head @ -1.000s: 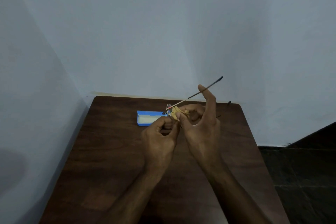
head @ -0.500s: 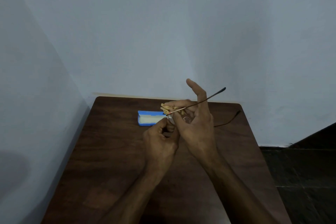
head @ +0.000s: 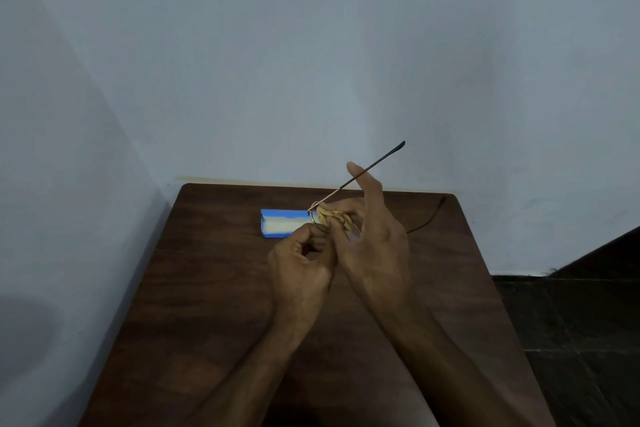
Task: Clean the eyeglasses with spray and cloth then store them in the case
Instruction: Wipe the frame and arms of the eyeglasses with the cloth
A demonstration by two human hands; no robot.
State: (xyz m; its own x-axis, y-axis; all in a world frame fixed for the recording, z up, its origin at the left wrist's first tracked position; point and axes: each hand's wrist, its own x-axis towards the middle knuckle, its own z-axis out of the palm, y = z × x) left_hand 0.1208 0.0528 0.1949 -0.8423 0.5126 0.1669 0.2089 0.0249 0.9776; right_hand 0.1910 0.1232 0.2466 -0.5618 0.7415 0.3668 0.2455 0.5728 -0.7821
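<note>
Thin metal eyeglasses (head: 360, 177) are held above the table's far middle. One temple arm sticks up to the right past my raised index finger, the other trails toward the table's far right corner. My left hand (head: 301, 260) pinches the frame at the lens rim. My right hand (head: 374, 239) presses a crumpled yellow cloth (head: 334, 217) against a lens. The lenses are mostly hidden by fingers and cloth. A blue eyeglass case (head: 280, 224) with a pale lining lies open just behind my left hand. No spray bottle is in view.
The dark wooden table (head: 207, 305) stands in a corner, with pale walls along its left and far edges. Dark floor lies beyond its right edge.
The glasses and cloth have shifted a little between my fingers; the raised temple arm dipped, then tilted back up. Both hands stay in the same spot above the table.
</note>
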